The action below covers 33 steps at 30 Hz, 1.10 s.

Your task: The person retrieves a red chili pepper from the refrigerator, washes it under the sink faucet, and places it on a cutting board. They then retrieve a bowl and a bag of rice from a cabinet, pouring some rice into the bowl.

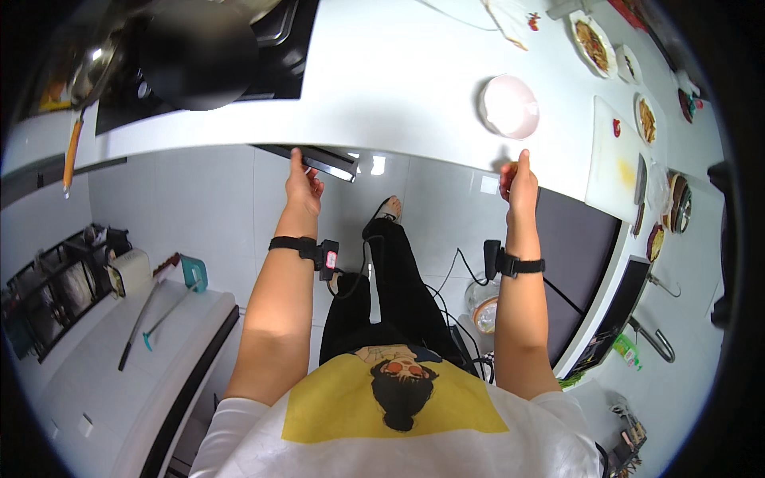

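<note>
My left hand is at a dark cabinet door or drawer front with a shiny edge, which juts out at a slant below the counter. Its thumb reaches over the top edge while the fingers curl in front, partly hidden. My right hand hovers by the counter's front edge, thumb raised and fingers loosely bent, with nothing seen in it. Just beyond it, apart from the hand, a pale pink bowl stands on the white counter. Both wrists wear black straps with small cabled devices.
A black cooktop carries a blurred dark round pan or lid. A wooden-handled pan overhangs the counter at left. On the right lie a cutting board, a knife and a plate of food. Cables hang beside my legs.
</note>
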Motion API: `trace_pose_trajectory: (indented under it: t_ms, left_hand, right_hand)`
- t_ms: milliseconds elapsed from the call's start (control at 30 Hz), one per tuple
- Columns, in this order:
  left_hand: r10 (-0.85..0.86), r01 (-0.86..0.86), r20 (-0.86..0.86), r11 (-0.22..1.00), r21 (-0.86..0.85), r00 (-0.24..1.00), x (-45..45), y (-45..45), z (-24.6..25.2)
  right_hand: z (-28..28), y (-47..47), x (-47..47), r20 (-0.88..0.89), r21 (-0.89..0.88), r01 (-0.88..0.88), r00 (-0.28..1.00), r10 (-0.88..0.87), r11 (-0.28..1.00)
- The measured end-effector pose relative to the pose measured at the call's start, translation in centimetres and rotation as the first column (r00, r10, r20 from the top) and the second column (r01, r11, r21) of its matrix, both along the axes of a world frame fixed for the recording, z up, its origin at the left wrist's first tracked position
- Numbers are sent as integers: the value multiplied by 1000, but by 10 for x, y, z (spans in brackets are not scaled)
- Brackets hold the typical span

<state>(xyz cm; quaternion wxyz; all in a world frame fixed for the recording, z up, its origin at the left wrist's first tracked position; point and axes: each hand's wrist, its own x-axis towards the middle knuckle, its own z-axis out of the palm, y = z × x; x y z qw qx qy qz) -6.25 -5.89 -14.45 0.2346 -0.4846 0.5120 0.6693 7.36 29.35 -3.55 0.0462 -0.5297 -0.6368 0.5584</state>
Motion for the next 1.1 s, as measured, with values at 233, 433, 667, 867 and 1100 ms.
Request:
trace_pose_trajectory:
  t_ms: [233,433,667,867,1100]
  left_hand:
    - [-405,226,-271,830,-510,873,68,-84,-14]
    - [-639,151,-44,247,-957,768,101,-148,0]
    - [-779,140,132,-57,-988,612,97,-204,9]
    - [-822,57,39,-8,-998,569,95,-234,6]
    - [-850,145,15,72,-987,526,94,-238,16]
  right_hand:
    - [-47,-125,56,-141,-60,-215,969,205,975]
    - [-99,-233,51,-149,-159,-541,840,522,826]
    - [-212,-285,-45,-95,271,-723,637,765,636]
    - [-256,-260,-173,123,435,-650,728,674,623]
    - [-266,-208,-278,51,305,-462,881,470,833]
